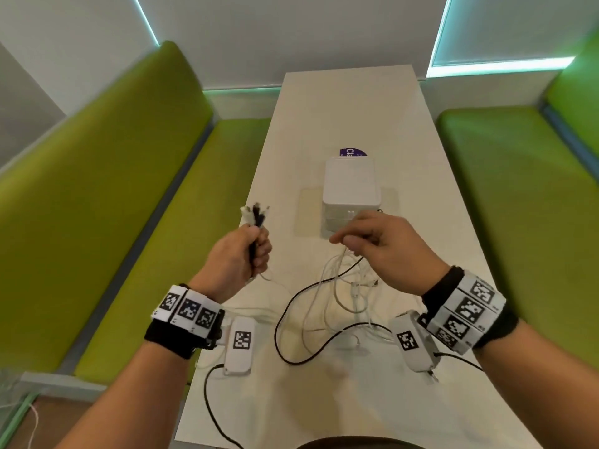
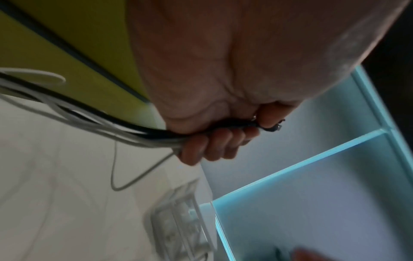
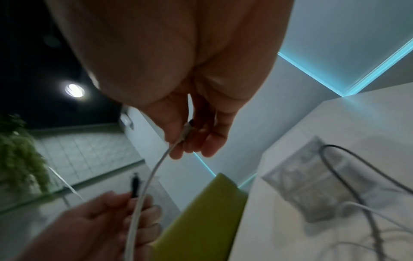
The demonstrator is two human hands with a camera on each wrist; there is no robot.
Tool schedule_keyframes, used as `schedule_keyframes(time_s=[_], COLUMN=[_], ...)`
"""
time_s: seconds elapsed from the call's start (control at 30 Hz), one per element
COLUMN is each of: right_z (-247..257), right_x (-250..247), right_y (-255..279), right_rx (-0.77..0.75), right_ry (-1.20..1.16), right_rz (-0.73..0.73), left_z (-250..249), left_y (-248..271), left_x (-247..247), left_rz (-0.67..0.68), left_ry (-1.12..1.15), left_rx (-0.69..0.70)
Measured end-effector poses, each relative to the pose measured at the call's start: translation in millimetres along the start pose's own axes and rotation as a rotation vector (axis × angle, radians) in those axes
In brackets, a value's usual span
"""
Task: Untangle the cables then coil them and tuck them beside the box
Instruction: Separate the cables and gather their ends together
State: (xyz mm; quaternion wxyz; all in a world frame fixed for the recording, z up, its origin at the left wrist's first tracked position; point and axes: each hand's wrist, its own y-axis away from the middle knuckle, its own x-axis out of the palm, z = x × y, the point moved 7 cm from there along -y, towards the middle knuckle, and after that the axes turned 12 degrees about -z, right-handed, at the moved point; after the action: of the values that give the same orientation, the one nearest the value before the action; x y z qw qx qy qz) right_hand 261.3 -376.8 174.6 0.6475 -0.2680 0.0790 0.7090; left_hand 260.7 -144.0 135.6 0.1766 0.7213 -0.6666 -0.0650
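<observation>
Nearest us, both forearms reach out over the long white table [image 1: 350,102], each wrist banded with black-and-white markers. Our left hand [image 1: 241,254], at about 10 o'clock from the tangle, is fisted around a bundle of cable ends [image 1: 256,212]; white and black plugs stick up above the knuckles, and the left wrist view shows black and white strands running together through the curled fingers [image 2: 210,144]. Our right hand [image 1: 379,241], at roughly 1 o'clock from the tangle, pinches the plug end of a single white cable [image 3: 154,169] between thumb and fingertips, its length dropping away below the hand. The two hands are held well apart above the table.

Between and below them lies the tangle of cables [image 1: 343,299]: several thin white cords looped over one another on the tabletop, with one black cable [image 1: 285,319] sweeping a wide arc round its left side and underneath.

At 12 o'clock, beyond the tangle, stands the white box [image 1: 351,189], closed, on a pale square mat; we cannot tell what it holds. A purple disc [image 1: 353,152] shows past its far edge. Green benches [image 1: 123,176] flank the table.
</observation>
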Motion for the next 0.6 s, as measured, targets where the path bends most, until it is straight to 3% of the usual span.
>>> schedule_keyframes(time_s=[0.1,0.2,0.3,0.4,0.47,0.6], right_z=[27,31,23,22,22,18], right_x=[2,-3,-8,-6,-3,-10], right_y=[2,-1,-3,-1,2,2], right_rx=[0.014,0.068,0.042,-0.061,-0.091,-0.069], right_ry=[-0.213,-0.41,-0.273,-0.037,0.0,-0.001], right_rz=[0.061,-0.035,-0.121,-0.117,-0.132,-0.302], left_z=[-3,2,14,26,29,26], left_y=[11,19,23,21,21,24], left_x=[38,67,83,83,84,83], left_rz=[0.06,0.101,0.152,0.15,0.181,0.251], left_ry=[-0.055,-0.051,0.04,-0.003,-0.036,-0.118], left_rx=[0.104,0.162,0.07,0.008,-0.016,-0.012])
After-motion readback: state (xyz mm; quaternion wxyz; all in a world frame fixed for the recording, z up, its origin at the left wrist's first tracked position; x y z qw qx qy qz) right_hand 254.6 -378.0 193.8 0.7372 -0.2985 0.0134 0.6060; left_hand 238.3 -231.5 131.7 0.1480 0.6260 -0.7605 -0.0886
